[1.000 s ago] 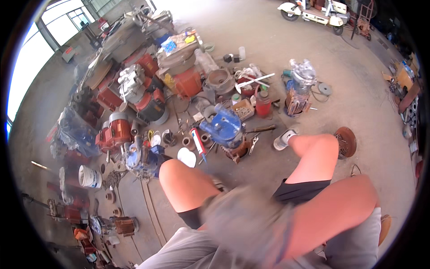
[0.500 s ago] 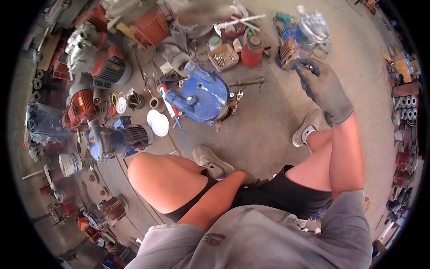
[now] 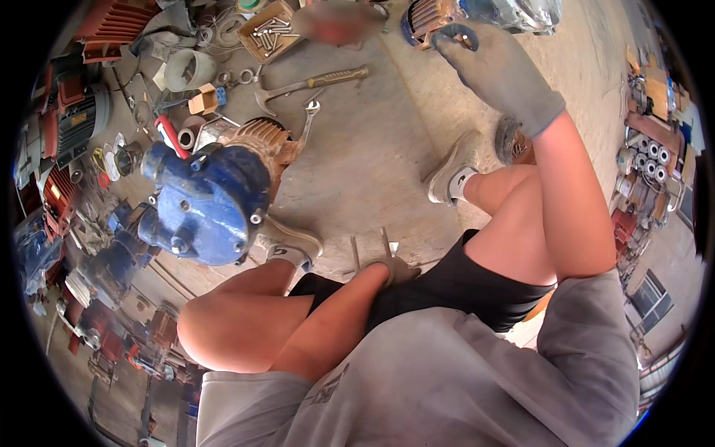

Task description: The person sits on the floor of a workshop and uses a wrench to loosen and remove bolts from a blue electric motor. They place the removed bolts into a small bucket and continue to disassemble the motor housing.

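My right hand (image 3: 499, 74), in a grey work glove, is raised at the upper right, thumb and fingers closed. Between them shows the tip of a small shiny metal piece (image 3: 465, 39), too covered to name surely. My left hand (image 3: 401, 271), also gloved, rests low between my thighs; its fingers are hidden. A blue pump (image 3: 212, 205) with a rusty finned motor (image 3: 261, 141) stands on the floor before my left knee. Beyond it lie a wrench (image 3: 310, 119) and a hammer (image 3: 316, 82). Neither hand touches these.
A box of bolts (image 3: 268, 33) stands at the far side, near a pale round tub (image 3: 190, 71). Another finned motor (image 3: 428, 21) with a plastic-wrapped part (image 3: 514, 11) lies beyond my right hand. Motors and parts crowd the left; ring-shaped parts (image 3: 652, 160) line the right.
The view has shifted, so the blue pump appears lower and farther left, and the hammer and wrench show more fully. My right hand stays raised and closed. More of my left glove shows.
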The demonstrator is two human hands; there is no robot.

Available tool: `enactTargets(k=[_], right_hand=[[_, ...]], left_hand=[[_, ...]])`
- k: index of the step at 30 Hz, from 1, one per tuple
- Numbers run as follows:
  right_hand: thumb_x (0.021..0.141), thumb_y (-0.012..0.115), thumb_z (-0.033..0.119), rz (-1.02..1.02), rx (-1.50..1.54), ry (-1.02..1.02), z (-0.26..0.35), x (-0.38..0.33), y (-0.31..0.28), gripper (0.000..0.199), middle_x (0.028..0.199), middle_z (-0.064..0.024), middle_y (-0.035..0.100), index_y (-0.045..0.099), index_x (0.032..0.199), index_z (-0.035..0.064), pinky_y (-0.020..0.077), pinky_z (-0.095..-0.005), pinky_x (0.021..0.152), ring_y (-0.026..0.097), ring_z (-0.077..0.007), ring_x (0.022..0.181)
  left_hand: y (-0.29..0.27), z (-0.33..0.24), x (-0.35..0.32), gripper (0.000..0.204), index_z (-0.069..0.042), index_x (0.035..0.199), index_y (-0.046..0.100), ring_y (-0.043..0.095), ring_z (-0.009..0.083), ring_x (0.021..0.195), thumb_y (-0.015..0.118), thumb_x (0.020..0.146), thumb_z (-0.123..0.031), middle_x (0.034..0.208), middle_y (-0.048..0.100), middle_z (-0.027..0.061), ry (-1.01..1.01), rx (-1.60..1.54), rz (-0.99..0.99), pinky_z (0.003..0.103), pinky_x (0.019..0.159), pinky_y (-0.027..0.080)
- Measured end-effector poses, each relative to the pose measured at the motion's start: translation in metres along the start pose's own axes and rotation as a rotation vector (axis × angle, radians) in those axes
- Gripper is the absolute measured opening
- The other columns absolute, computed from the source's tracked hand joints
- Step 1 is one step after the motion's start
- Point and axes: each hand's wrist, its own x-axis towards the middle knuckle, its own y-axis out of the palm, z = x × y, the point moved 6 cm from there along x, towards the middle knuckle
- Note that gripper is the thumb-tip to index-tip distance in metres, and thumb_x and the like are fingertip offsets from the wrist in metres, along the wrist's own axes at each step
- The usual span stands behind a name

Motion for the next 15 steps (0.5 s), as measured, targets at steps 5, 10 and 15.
enactTargets(k=[5, 10, 15], right_hand=[[0.105, 0.063, 0.037, -0.134, -0.272, -0.478, -0.016, 0.026, -0.041, 0.038, 0.084, -0.0162, 0.073, 0.075, 0.117, 0.0033, 0.057, -0.0417, 0.076, 0.071, -0.0283, 0.074], [0.103, 0.066, 0.043, 0.02, 0.204, -0.22, -0.018, 0.029, -0.097, 0.046, 0.096, -0.0195, 0.078, 0.075, 0.122, 0.0029, 0.0586, -0.0395, 0.081, 0.074, -0.0262, 0.085], [0.109, 0.064, 0.042, 0.247, 0.786, -0.392, -0.019, 0.009, -0.15, 0.04, 0.071, 0.0017, 0.058, 0.075, 0.117, 0.0045, 0.0409, -0.0225, 0.048, 0.057, -0.0053, 0.062]], left_hand=[[-0.042, -0.081, 0.032, 0.082, -0.001, 0.135, 0.074, 0.064, 0.0444, 0.135, 0.046, 0.101, -0.07, 0.141, 0.068, 0.0285, -0.014, -0.191, -0.139, 0.046, 0.115, 0.047], [-0.088, -0.118, 0.067, 0.081, -0.001, 0.134, 0.074, 0.065, 0.0428, 0.134, 0.046, 0.102, -0.07, 0.138, 0.07, 0.0284, -0.002, -0.143, -0.319, 0.046, 0.115, 0.047], [-0.12, -0.118, 0.046, 0.072, -0.006, 0.131, 0.077, 0.075, 0.0349, 0.112, 0.049, 0.104, -0.066, 0.126, 0.077, 0.0239, 0.034, -0.226, -0.474, 0.046, 0.099, 0.056]])
